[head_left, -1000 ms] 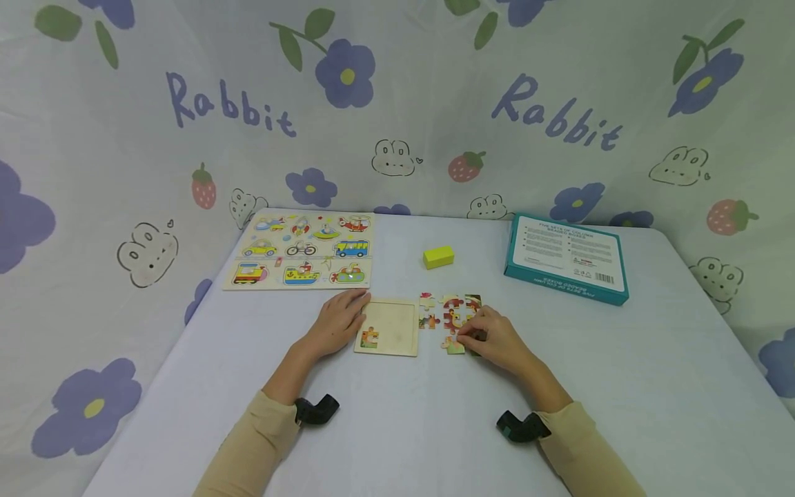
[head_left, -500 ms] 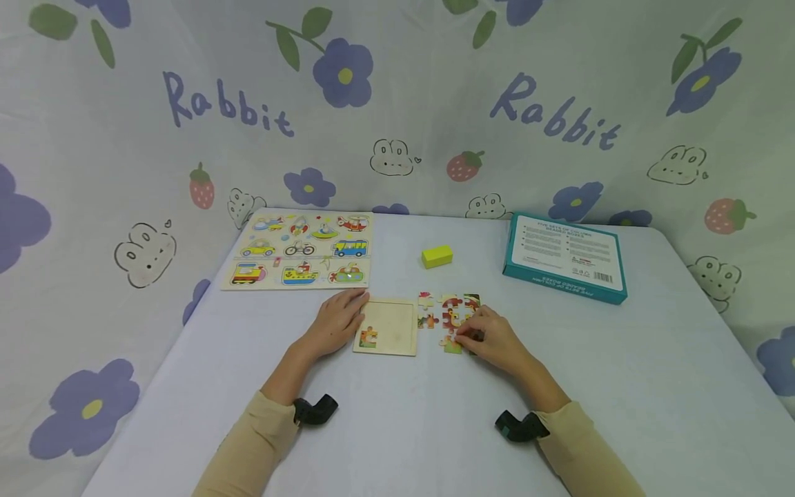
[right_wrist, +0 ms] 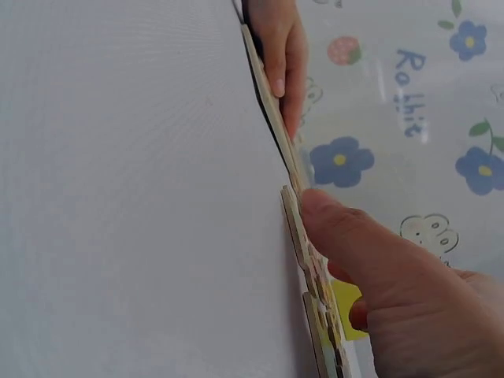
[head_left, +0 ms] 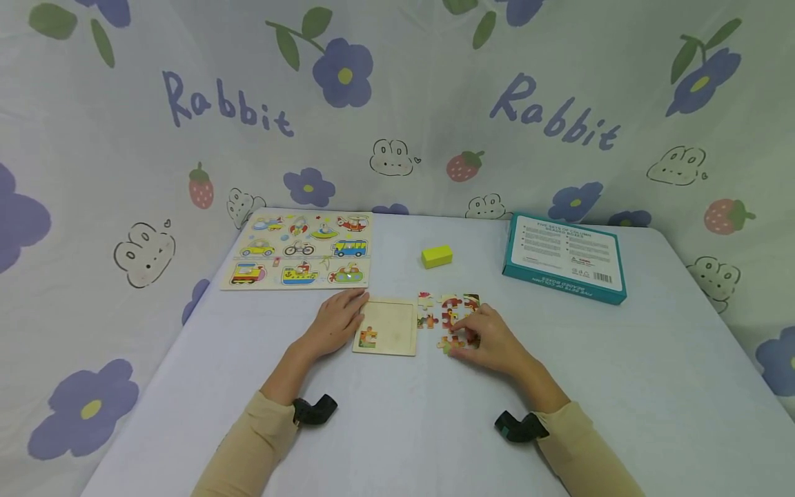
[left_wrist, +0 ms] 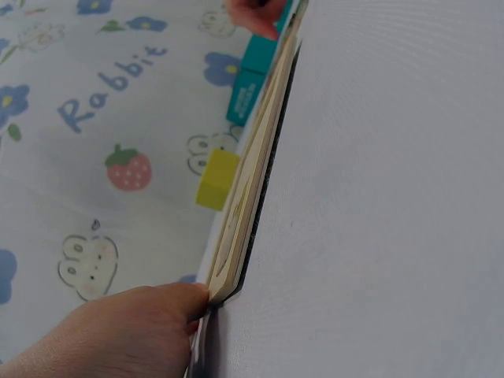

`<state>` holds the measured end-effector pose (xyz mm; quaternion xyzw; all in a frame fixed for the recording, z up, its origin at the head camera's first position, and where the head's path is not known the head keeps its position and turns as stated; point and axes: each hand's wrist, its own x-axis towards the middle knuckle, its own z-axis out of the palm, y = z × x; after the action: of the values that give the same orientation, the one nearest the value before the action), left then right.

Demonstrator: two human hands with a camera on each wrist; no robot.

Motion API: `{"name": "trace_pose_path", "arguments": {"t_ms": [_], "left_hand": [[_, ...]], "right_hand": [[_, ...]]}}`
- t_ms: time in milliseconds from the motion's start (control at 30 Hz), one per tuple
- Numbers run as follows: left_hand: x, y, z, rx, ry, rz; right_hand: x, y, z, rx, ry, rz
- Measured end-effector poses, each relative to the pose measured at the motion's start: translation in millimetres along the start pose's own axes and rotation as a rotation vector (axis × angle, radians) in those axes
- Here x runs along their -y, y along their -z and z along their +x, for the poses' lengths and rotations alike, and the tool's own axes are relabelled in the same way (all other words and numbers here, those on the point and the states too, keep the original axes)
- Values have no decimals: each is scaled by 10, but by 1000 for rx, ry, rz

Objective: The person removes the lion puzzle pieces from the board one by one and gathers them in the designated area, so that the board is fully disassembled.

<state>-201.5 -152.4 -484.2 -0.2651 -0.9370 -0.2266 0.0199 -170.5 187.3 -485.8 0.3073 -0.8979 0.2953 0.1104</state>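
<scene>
In the head view, my left hand (head_left: 335,323) rests at the left edge of a square wooden puzzle tray (head_left: 397,324), fingers extended and thumb against the frame. One jigsaw piece (head_left: 368,337) lies in the tray's lower left corner. To the right of the tray are several colourful pieces (head_left: 427,319) on the white table. My right hand (head_left: 493,342) pinches a green and orange puzzle piece (head_left: 448,343) between its thumb and index finger, thumb on the near edge. That hand partly covers the pieces (head_left: 470,301) at the right. The right wrist view shows the thumb (right_wrist: 323,209) right at a piece's edge.
A yellow block (head_left: 437,257) lies behind the loose pieces. At the back left is a vehicle-picture board (head_left: 298,252), and at the back right a teal box (head_left: 565,259). A printed curtain (head_left: 397,103) hangs behind the table.
The right hand's thumb and index finger have spread apart, around the lower puzzle piece, and the thumb has moved slightly left and toward the near edge. The left hand stays at the tray.
</scene>
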Motion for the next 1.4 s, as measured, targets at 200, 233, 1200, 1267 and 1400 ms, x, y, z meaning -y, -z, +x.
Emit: {"name": "trace_pose_path", "arguments": {"t_ms": [200, 233, 1200, 1267, 1400], "left_hand": [[-4, 5, 17, 9, 9, 6], [-3, 6, 19, 8, 10, 6], [-12, 10, 18, -7, 3, -13], [-2, 7, 8, -7, -1, -16], [16, 4, -11, 7, 2, -30]], "right_hand": [[-6, 18, 9, 16, 25, -90], [-9, 19, 10, 15, 27, -88], [-3, 7, 22, -9, 65, 57], [28, 8, 42, -22, 79, 88], [101, 13, 75, -18, 60, 99]]}}
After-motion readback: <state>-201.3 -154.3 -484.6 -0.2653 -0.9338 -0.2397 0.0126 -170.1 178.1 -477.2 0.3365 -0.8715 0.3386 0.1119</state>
